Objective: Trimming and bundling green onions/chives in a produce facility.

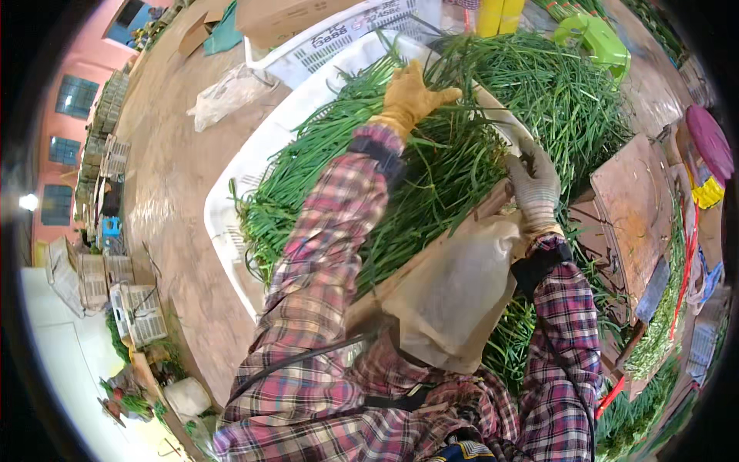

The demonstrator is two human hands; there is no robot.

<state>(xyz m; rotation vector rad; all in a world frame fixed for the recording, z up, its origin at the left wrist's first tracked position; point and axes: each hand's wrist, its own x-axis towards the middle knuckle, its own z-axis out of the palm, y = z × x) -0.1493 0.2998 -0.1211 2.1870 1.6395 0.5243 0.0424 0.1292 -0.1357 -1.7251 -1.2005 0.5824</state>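
Long thin green chives (331, 154) heap in a large white plastic crate (223, 223) in front of me. My left hand (412, 96), in a yellow-orange glove, rests over the far part of the heap. Its fingers are stretched out and the thumb points right. My right hand (533, 185), in a grey glove, is at the crate's right rim beside the chives. Its bent fingers stand apart, with no object visible between them. Below it a translucent plastic sheet (454, 292) covers my lap.
More chives (539, 85) lie piled right of the crate. Behind stand another white crate (339, 46) and a cardboard box (285, 15). A bright green stool (596, 46) is at the far right. A board (635, 215) with a flat blade (653, 291) by it lies at right.
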